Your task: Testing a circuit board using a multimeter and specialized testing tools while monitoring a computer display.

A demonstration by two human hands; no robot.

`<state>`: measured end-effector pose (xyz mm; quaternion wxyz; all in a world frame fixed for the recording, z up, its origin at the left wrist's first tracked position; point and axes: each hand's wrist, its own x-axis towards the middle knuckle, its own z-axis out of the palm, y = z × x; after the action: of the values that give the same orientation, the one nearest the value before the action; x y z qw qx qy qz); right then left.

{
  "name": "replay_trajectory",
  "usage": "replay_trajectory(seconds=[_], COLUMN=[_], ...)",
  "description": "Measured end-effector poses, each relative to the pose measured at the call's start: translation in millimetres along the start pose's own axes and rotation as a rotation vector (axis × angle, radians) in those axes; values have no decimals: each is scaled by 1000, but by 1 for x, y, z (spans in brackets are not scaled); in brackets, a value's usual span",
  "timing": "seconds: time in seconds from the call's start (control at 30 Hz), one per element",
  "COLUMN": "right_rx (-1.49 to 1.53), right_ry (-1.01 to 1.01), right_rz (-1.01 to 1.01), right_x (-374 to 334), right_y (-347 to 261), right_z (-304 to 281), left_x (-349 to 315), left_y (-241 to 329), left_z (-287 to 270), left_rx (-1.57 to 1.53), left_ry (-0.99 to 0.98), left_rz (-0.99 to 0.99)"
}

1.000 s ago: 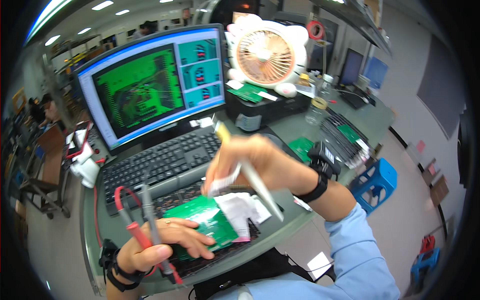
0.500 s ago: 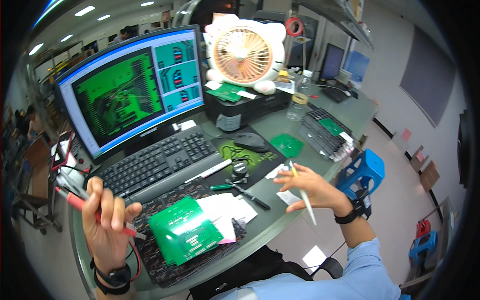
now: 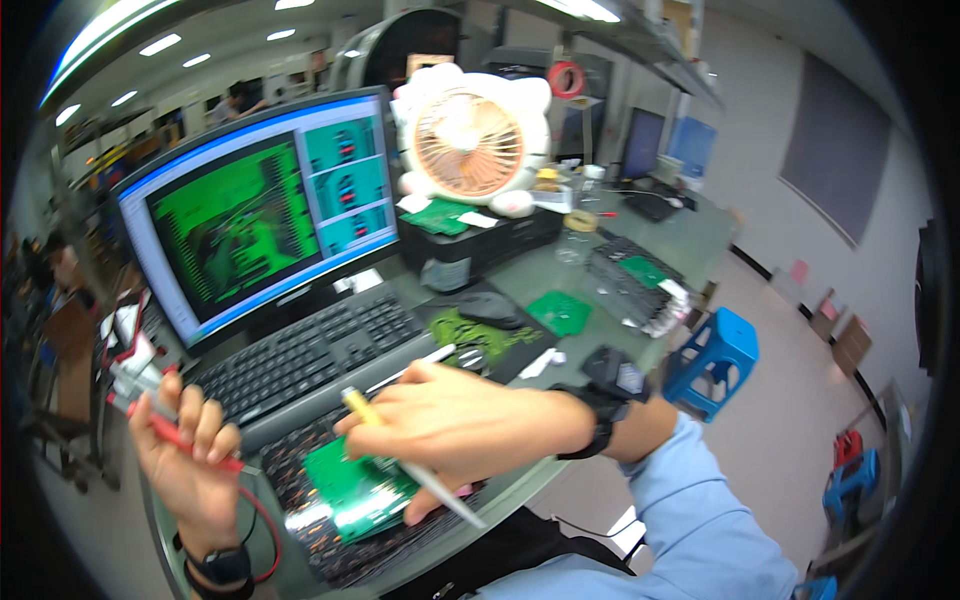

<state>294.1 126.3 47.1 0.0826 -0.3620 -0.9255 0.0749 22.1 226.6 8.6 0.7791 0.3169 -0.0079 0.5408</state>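
Observation:
My left hand [image 3: 190,460] is raised at the lower left, its fingers curled round a red pen-like stick [image 3: 170,428]. My right hand [image 3: 480,415] reaches across over the green circuit board [image 3: 335,475], with a slim yellow and white pen-like stick [image 3: 440,490] held between thumb and fingers. The board lies on a stack of dark panels [image 3: 275,465]. My right hand covers part of the board and the white papers beside it. Whether the fingertips touch the board I cannot tell. A white pen [image 3: 437,354] lies just beyond the right hand.
A monitor [image 3: 235,220] stands behind a black keyboard [image 3: 310,350]. Right of these are a mouse [image 3: 492,310], another green board [image 3: 560,313], a cat-shaped fan [image 3: 475,140], jars [image 3: 577,240] and a rack of dark panels [image 3: 630,285]. A blue stool [image 3: 712,360] stands beside the table.
My right hand has swung left from the table's right part to over the green board, still holding its stick. My left hand has shifted slightly left and down. The view has shifted a little.

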Motion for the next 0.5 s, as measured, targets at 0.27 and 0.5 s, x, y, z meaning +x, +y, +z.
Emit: replay_trajectory(seconds=[0.27, 0.5], right_rx=[64, -200], right_ry=[692, 793], right_rz=[123, 1178], right_x=[-55, -182], right_y=[37, 167], right_z=[5, 42], left_x=[0, 3], left_y=[-2, 0], left_z=[-10, -5], left_rx=[7, -1], left_ry=[40, -165], left_rz=[47, 128])
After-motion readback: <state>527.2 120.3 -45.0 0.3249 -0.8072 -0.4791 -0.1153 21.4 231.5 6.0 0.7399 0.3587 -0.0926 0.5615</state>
